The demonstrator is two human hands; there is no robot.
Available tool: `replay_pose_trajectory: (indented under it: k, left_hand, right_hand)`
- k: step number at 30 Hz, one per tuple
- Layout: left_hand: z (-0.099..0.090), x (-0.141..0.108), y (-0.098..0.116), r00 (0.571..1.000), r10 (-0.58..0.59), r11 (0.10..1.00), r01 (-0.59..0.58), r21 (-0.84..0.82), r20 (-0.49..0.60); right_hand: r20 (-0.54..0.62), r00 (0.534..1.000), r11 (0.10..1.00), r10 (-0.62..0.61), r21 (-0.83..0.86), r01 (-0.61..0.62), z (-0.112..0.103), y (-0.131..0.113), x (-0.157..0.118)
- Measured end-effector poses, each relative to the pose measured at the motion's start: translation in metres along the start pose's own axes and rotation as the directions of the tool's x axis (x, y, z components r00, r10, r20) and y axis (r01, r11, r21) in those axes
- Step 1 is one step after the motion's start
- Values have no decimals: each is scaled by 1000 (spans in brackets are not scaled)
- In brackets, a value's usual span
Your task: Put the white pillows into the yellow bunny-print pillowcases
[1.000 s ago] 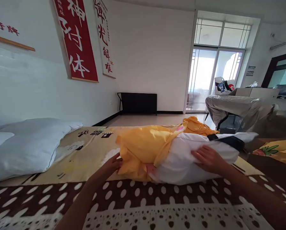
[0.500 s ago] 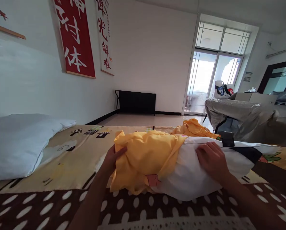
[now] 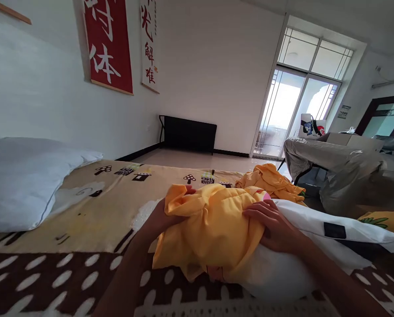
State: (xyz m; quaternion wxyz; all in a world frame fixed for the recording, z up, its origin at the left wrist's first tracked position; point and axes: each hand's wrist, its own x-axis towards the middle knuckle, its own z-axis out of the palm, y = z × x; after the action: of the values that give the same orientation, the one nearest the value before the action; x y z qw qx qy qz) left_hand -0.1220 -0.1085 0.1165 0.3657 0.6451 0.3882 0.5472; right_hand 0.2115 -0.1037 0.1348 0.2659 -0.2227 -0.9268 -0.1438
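Crosswise on the blanket (image 3: 101, 229), the white pillow (image 3: 279, 273) is lying long axis left to right, running leftward into the yellow pillowcase (image 3: 213, 224). The left hand (image 3: 161, 216) is pinching the case's left end; the right hand (image 3: 276, 226), nearer its rim, is resting fingers there, grip unclear.

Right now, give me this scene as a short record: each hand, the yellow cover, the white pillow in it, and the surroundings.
Left hand: gripping the bunched end of the yellow cover
Right hand: fingers laid over the cover near its opening
Yellow cover: wrinkled, around part of the white pillow
White pillow: uncovered part extends to the right
Beneath: patterned blanket
Left side: another white pillow, without a yellow cover
Beyond: crumpled yellow cloth
Wall: red scroll
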Motion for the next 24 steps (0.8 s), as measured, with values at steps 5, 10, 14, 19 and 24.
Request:
replay_pose_trajectory:
  k: [5, 10, 14, 19, 24]
  left_hand:
    - [23, -1, 7, 978, 59, 944, -121, 308, 202]
    - [38, -1, 5, 979, 171, 865, -202, 460, 109]
    - [32, -2, 1, 964, 217, 887, -130, 443, -153]
    - [25, 0, -4, 977, 99, 962, -46, 271, -188]
    - [31, 1, -6, 987, -102, 945, 135, 299, -123]
  right_hand:
    - [-240, 970, 943, 45, -311, -120, 17, 4, 3]
    - [-224, 945, 898, 237, -320, -301, 25, 12, 10]
    - [-459, 835, 883, 303, -194, -427, 22, 29, 6]
    - [-761, 523, 870, 383, 106, -482, 14, 45, 1]
    - [-740, 364, 801, 566, 390, -455, 19, 42, 8]
